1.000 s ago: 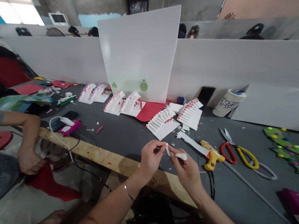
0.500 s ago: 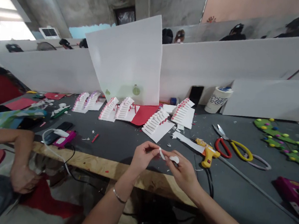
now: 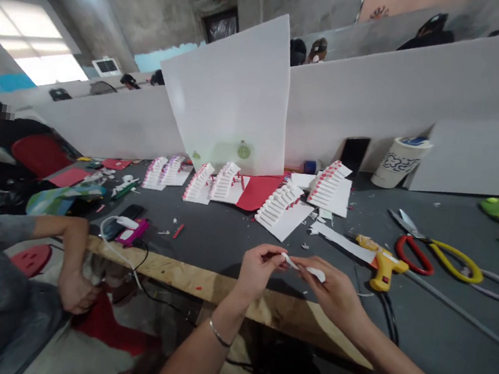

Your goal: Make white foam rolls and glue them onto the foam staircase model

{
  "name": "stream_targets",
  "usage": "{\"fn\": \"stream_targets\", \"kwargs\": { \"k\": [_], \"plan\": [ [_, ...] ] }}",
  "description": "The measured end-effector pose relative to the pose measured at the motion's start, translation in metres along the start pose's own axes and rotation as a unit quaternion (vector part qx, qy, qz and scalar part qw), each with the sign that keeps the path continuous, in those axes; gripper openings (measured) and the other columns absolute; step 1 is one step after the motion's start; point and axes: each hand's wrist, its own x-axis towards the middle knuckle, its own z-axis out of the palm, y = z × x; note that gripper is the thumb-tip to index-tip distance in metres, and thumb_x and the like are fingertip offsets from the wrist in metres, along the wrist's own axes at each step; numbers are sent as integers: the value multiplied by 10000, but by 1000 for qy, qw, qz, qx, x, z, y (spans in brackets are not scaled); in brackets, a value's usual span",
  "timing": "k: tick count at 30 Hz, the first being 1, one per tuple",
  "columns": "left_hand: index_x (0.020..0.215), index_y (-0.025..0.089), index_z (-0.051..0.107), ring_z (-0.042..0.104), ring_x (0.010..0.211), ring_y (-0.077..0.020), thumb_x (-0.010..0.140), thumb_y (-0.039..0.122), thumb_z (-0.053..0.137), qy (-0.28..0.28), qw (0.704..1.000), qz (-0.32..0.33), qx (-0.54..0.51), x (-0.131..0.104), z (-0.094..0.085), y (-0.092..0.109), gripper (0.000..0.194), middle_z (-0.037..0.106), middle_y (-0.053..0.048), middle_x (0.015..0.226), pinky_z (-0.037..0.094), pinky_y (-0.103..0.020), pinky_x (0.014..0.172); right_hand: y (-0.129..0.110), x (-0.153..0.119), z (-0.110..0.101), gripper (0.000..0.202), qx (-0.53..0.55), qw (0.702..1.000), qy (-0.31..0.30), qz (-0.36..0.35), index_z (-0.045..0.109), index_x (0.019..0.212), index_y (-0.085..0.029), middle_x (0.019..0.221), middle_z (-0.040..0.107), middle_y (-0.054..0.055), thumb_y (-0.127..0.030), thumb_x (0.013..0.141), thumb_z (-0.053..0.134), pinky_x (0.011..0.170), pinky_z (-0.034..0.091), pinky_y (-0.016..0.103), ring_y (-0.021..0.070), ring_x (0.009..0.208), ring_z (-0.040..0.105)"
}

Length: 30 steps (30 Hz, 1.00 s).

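Note:
Near the table's front edge, my left hand (image 3: 258,275) pinches one end of a small white strip (image 3: 290,260) between thumb and fingertips. My right hand (image 3: 334,290) has its fingers closed on the strip's other end. A rounded white end (image 3: 316,274) sticks out at the right hand's thumb; I cannot tell whether it belongs to the same strip. Beyond my hands lies a white card (image 3: 287,227) with a fanned row of white rolled pieces (image 3: 276,207) on it. A yellow hot glue gun (image 3: 384,269) rests right of my right hand, beside a white paper strip (image 3: 346,244).
Scissors with red and yellow handles (image 3: 455,261) lie at the right. Similar cards with rolled pieces (image 3: 225,183) and a red sheet (image 3: 258,191) sit further back. A paper cup (image 3: 399,163) and a phone (image 3: 353,154) stand against the white partition. Another person's arm (image 3: 74,257) is at left.
The view has swung left, so everything sits further right in the picture. Both hands still hold the white strip, which now lies flatter between the fingertips.

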Motion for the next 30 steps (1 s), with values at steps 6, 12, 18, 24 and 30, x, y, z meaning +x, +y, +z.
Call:
{"fn": "stream_targets", "kwargs": {
  "k": [6,12,18,24,30],
  "plan": [
    [841,160,715,659,636,-146,769,334,690,43,993,94,52,0,7,-8,190,702,-48,762,556,-271,639,-2,-2,4,303,-13,1000,-1,11,698,1096,-240,931,695,70,-280,943,440,728,525,276,172,815,660],
    [834,175,730,648,762,-166,818,301,655,115,963,193,146,2,22,-19,148,709,-64,811,527,-288,728,-3,-2,9,288,36,993,66,87,722,1031,-206,780,675,46,-338,921,491,634,506,266,159,681,622],
    [874,180,748,653,708,-157,835,306,634,103,969,184,131,6,28,-16,175,721,-60,805,535,-284,704,-2,-1,12,302,145,973,93,153,728,1001,-178,742,680,34,-389,872,556,605,509,264,153,639,612],
    [937,194,749,660,700,-156,856,294,592,63,965,209,142,1,21,-2,202,734,-66,844,544,-269,663,-9,0,8,306,174,968,100,151,737,975,-183,769,712,47,-420,834,604,618,525,280,160,639,630],
    [889,198,740,659,736,-159,857,274,601,119,937,262,199,-6,28,-2,162,728,-57,816,534,-279,718,-14,-1,9,394,177,965,107,160,730,1004,-154,750,728,61,-477,815,608,603,533,295,169,623,642]
  ]
}}
